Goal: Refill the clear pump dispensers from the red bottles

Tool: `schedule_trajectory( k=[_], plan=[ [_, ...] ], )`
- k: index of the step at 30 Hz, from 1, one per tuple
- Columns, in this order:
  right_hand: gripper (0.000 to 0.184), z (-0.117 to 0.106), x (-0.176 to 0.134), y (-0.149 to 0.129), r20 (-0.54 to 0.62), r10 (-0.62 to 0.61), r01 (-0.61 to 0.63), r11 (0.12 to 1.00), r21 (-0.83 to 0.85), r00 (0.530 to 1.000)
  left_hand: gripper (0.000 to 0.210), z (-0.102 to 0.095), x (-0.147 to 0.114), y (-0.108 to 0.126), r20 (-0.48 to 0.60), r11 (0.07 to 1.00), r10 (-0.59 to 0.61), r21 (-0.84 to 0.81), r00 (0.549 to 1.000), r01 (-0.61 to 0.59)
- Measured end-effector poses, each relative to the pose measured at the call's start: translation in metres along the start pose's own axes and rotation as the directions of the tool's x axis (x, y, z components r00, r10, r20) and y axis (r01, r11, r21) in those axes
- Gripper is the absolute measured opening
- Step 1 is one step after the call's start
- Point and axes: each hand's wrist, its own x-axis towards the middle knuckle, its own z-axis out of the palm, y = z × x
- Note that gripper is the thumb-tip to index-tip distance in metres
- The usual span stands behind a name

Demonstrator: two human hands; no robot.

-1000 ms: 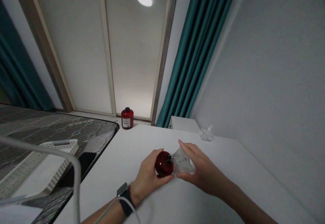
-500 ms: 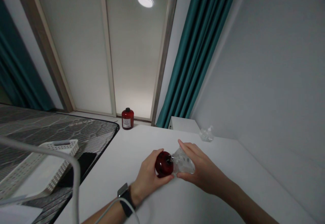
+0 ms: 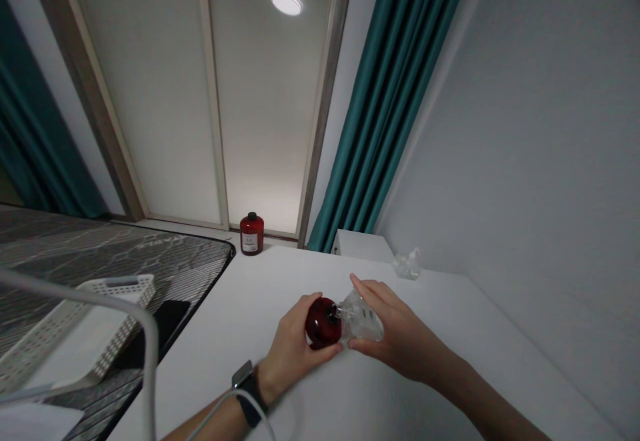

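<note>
My left hand (image 3: 297,341) is wrapped round a dark red rounded bottle (image 3: 320,326), near the middle of the white table (image 3: 240,321). A clear bottle (image 3: 364,321) is in my right hand (image 3: 400,334), gripped between thumb and fingers and tipped to the left. Its narrow neck meets the opening of the red bottle. Whether any liquid passes between them, I cannot tell. Part of each bottle is hidden by my fingers.
Toward the table's far left edge stands another red bottle (image 3: 251,234) with a black cap and white label. A clear crumpled-looking item (image 3: 407,265) lies at the far right by a white cabinet (image 3: 365,246). At left are a white basket (image 3: 95,361) and a grey cable (image 3: 150,361).
</note>
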Motion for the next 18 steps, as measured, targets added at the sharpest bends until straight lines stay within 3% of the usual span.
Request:
schedule_trajectory(
  k=[18],
  plan=[
    [0.097,0.0005,0.0007,-0.0012,0.013,0.014,-0.014,1.000,0.023,1.000,0.072,-0.0008,-0.0002,0.0008,0.035,1.000,-0.011,0.001,0.999,0.011]
  ],
)
